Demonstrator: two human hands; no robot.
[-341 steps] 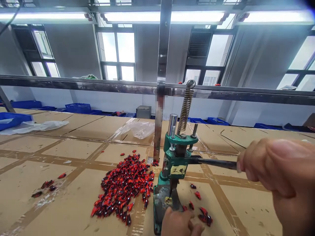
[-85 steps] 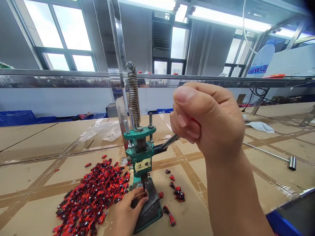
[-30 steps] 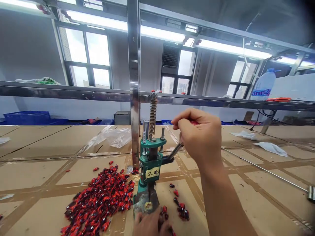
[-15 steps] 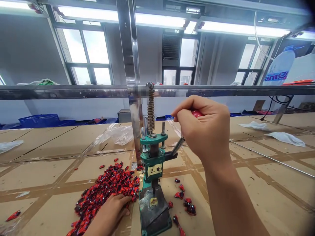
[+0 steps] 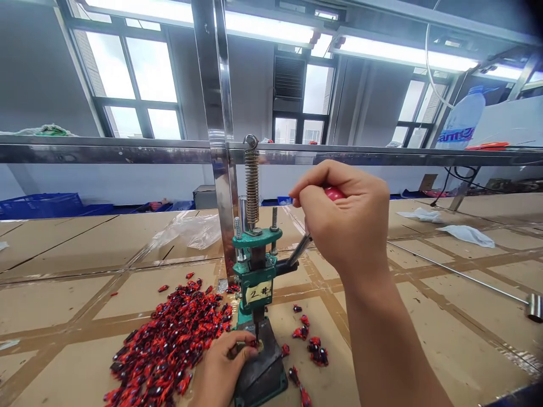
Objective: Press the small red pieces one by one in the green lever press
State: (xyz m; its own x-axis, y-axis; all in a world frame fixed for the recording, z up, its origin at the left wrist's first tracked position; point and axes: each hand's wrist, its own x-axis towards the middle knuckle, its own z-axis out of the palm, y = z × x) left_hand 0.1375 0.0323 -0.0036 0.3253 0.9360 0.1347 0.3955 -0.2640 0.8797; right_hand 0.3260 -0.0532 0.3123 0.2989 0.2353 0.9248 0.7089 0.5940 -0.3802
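A worker's left hand [image 5: 218, 367] pinches a small red-and-black piece [image 5: 253, 343] between thumb and forefinger at the tip of the punch [image 5: 257, 330] on a green bench press [image 5: 253, 285], as the right hand [image 5: 352, 217] closes around the red knob [image 5: 334, 194] of the press's raised lever [image 5: 299, 252]. The step in hand appears to be seating the piece on the base plate [image 5: 259, 374], though its exact fit is hidden by the fingers. The next move would seem to call for lining it up under the punch and keeping the fingertips clear before any pull on the lever. A heap of similar pieces [image 5: 169, 339] lies beside the press, to the worker's left, on the cardboard-covered desk [image 5: 63, 367], with a few loose pieces [image 5: 317, 351] scattered near its right side
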